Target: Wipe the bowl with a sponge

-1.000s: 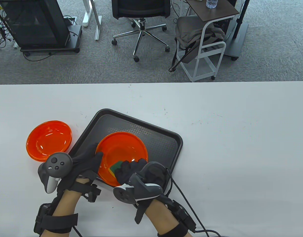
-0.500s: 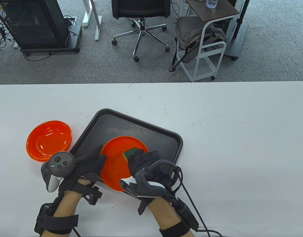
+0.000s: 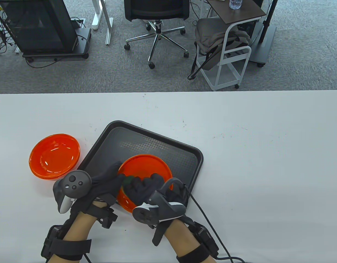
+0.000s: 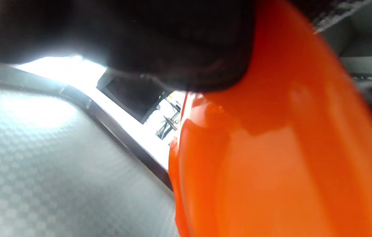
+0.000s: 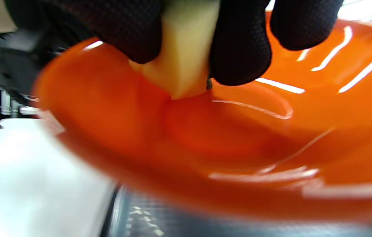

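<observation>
An orange bowl (image 3: 146, 165) sits on the near part of a dark tray (image 3: 157, 145), tipped toward me. My left hand (image 3: 108, 182) grips its left rim; the left wrist view shows the bowl's outer wall (image 4: 271, 164) under the dark glove. My right hand (image 3: 145, 186) is inside the bowl and pinches a yellow sponge with a green pad (image 3: 127, 180), mostly hidden by the fingers in the table view. In the right wrist view the yellow sponge (image 5: 182, 56) presses on the bowl's inner wall (image 5: 238, 131) between gloved fingers (image 5: 238, 49).
A second orange bowl (image 3: 54, 156) stands on the white table (image 3: 267, 164) left of the tray. A cable (image 3: 209, 219) trails from my right wrist toward the near edge. Chairs and a cart stand on the floor beyond the far edge.
The bowl has shifted right and nearer on the tray. My right hand swept the sponge from the near inside, up to the far right, then back to the near left. My left hand followed.
</observation>
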A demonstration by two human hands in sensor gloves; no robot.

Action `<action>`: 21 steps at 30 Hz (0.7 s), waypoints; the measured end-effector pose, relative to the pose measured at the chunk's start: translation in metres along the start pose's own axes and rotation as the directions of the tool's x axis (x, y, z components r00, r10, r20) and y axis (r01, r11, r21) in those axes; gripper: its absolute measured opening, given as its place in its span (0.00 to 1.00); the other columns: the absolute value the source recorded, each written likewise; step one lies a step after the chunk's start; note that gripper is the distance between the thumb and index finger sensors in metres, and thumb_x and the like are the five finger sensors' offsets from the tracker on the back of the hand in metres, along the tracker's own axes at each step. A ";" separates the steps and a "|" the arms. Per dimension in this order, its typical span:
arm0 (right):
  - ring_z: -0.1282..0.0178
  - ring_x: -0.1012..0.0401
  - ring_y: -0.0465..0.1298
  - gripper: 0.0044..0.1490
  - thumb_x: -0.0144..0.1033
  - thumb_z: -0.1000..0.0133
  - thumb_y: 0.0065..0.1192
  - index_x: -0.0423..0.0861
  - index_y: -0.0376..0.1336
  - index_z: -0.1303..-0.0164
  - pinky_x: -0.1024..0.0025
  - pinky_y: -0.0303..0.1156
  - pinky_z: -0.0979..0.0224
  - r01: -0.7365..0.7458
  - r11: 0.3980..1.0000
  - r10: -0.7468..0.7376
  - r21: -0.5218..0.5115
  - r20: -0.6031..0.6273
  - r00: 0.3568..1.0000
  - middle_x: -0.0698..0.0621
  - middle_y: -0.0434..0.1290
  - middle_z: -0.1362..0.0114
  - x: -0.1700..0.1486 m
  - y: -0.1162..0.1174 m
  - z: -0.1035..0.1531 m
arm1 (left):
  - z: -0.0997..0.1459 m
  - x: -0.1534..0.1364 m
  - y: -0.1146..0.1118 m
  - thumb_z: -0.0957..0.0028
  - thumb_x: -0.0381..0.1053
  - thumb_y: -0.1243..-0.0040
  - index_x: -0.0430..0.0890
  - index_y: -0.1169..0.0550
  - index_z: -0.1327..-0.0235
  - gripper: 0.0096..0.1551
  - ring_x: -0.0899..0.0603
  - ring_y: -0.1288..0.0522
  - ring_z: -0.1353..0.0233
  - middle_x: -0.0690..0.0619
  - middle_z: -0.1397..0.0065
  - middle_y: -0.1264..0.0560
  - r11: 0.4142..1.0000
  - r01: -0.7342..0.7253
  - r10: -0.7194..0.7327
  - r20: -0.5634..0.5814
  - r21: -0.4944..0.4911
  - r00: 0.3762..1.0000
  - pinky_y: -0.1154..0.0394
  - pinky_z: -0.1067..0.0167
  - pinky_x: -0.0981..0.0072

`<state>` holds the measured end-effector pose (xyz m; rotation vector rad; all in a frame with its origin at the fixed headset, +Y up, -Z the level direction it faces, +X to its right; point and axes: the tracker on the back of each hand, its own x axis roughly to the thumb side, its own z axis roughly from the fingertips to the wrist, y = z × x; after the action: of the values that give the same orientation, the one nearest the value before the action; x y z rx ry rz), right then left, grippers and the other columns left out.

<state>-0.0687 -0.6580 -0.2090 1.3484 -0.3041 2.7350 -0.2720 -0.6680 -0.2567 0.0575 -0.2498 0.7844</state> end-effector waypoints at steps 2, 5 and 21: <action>0.40 0.46 0.76 0.29 0.37 0.42 0.64 0.47 0.59 0.31 0.38 0.67 0.36 0.025 0.999 -0.025 0.036 0.006 1.000 0.39 0.72 0.28 0.003 0.000 -0.001 | 0.000 -0.002 0.005 0.45 0.57 0.36 0.44 0.24 0.33 0.30 0.50 0.16 0.80 0.47 0.70 0.16 1.000 -0.004 0.004 -0.008 0.022 1.000 0.16 0.74 0.57; 0.39 0.45 0.75 0.29 0.36 0.42 0.64 0.46 0.59 0.31 0.37 0.66 0.35 0.043 0.993 -0.041 0.111 -0.014 0.999 0.39 0.72 0.27 0.006 0.001 -0.003 | 0.000 -0.006 0.012 0.45 0.57 0.36 0.45 0.23 0.33 0.30 0.50 0.16 0.80 0.47 0.70 0.16 0.999 0.005 -0.004 -0.020 0.050 1.000 0.16 0.73 0.56; 0.33 0.42 0.69 0.28 0.34 0.41 0.63 0.46 0.60 0.31 0.36 0.62 0.33 -0.246 0.904 0.345 0.349 -0.258 0.902 0.38 0.68 0.24 -0.007 0.002 -0.002 | 0.000 -0.005 0.017 0.45 0.56 0.36 0.43 0.22 0.35 0.29 0.51 0.17 0.83 0.47 0.73 0.16 1.000 0.006 -0.006 -0.032 -0.005 0.999 0.16 0.77 0.59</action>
<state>-0.0660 -0.6590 -0.2156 0.9507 -0.0622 3.3138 -0.2869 -0.6596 -0.2589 0.0410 -0.2208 0.7785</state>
